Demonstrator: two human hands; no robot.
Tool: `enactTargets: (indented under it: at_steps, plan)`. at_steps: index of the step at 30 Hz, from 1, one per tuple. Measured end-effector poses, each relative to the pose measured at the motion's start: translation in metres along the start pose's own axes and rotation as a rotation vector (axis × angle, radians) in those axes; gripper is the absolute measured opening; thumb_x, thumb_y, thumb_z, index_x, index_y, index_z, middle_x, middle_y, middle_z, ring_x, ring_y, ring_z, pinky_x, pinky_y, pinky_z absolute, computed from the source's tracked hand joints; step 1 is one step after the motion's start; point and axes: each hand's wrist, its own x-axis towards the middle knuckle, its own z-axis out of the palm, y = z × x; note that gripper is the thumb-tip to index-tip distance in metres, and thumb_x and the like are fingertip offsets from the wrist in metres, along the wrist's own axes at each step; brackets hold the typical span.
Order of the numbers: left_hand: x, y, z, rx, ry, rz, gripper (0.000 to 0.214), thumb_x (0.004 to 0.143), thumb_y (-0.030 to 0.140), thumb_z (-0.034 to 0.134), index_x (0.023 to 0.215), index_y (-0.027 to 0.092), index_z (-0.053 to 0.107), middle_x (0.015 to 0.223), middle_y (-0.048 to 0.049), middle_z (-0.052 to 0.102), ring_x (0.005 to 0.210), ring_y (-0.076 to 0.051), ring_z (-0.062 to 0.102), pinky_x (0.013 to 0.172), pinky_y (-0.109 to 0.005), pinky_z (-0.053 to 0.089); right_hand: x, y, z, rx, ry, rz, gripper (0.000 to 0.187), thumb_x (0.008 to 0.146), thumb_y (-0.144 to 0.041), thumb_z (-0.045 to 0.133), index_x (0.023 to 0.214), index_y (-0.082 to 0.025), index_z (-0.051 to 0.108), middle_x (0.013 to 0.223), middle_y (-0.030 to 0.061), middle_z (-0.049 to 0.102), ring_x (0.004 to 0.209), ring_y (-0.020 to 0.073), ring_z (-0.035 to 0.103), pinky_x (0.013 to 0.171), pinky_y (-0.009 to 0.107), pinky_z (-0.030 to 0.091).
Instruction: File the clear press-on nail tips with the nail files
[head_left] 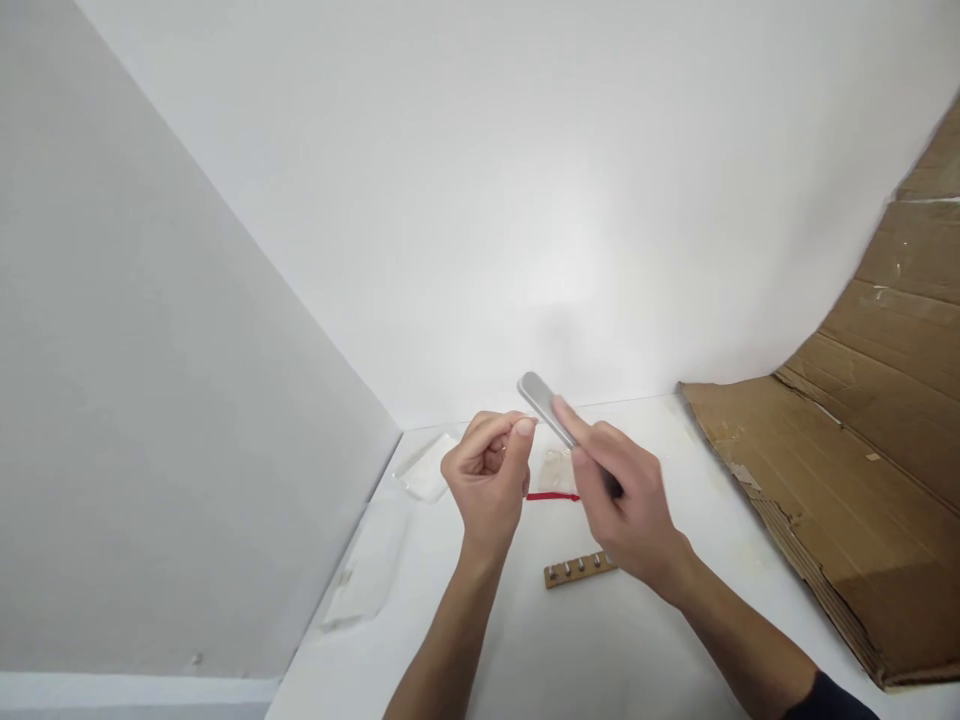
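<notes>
My right hand [630, 495] grips a grey nail file [546, 405] with a rounded end, which slants up to the left. The index finger lies along the file. My left hand [491, 465] is closed in a pinch of thumb and forefinger just left of the file. A tiny pale tip shows at that pinch, too small to name. Whether the file touches it I cannot tell. Below the hands, a brown strip [574, 571] with several small metal pegs lies on the white table [585, 650]; my right hand hides its right end.
Behind the hands lies a clear pouch [556, 470] with a red edge. Two clear plastic packets, one farther back [429, 468] and one nearer [364, 575], lie along the left edge. Cardboard [832, 500] covers the right side and bends upward. A white wall [480, 200] rises behind.
</notes>
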Motion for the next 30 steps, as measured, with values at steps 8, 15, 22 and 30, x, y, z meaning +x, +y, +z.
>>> enactTargets:
  at_steps: [8,15,22,30]
  plan:
    - [0.004,0.006,-0.005,-0.224,-0.097,-0.239,0.028,0.095,0.04,0.078,0.079,0.018,0.075,0.07,0.0048,0.055,0.034,0.001,0.031,0.029,-0.022,0.02,-0.003,-0.006,0.0,0.015,0.023,-0.03,0.051,0.107,-0.015,0.044,0.15,-0.029,0.066,0.069,-0.0046,0.041,0.059,0.0129,0.04,0.054,0.027,0.036]
    - [0.006,0.009,-0.003,-0.314,-0.083,-0.36,0.033,0.09,0.045,0.083,0.077,0.016,0.075,0.066,0.0056,0.051,0.034,0.002,0.029,0.031,-0.02,0.015,-0.004,0.0,0.001,0.012,0.04,-0.066,0.051,0.107,-0.015,0.044,0.152,-0.028,0.064,0.069,-0.0046,0.042,0.06,0.0132,0.04,0.055,0.027,0.038]
    - [0.011,0.007,-0.01,-0.397,-0.185,-0.44,0.034,0.086,0.046,0.086,0.075,0.015,0.076,0.066,0.0052,0.051,0.034,0.003,0.026,0.031,-0.019,0.011,0.002,0.011,-0.006,0.092,0.017,0.164,0.047,0.111,-0.031,0.046,0.155,-0.028,0.062,0.071,-0.0031,0.046,0.059,0.0138,0.038,0.052,0.028,0.038]
    - [0.027,-0.02,-0.024,-0.565,-0.745,-0.637,0.039,0.081,0.05,0.09,0.072,0.014,0.075,0.056,0.0064,0.047,0.031,0.001,0.025,0.033,-0.019,0.012,0.008,0.009,-0.029,0.313,-0.351,0.229,0.049,0.096,-0.034,0.076,0.143,-0.029,0.066,0.066,-0.0095,0.034,0.055,0.0097,0.031,0.052,0.025,0.033]
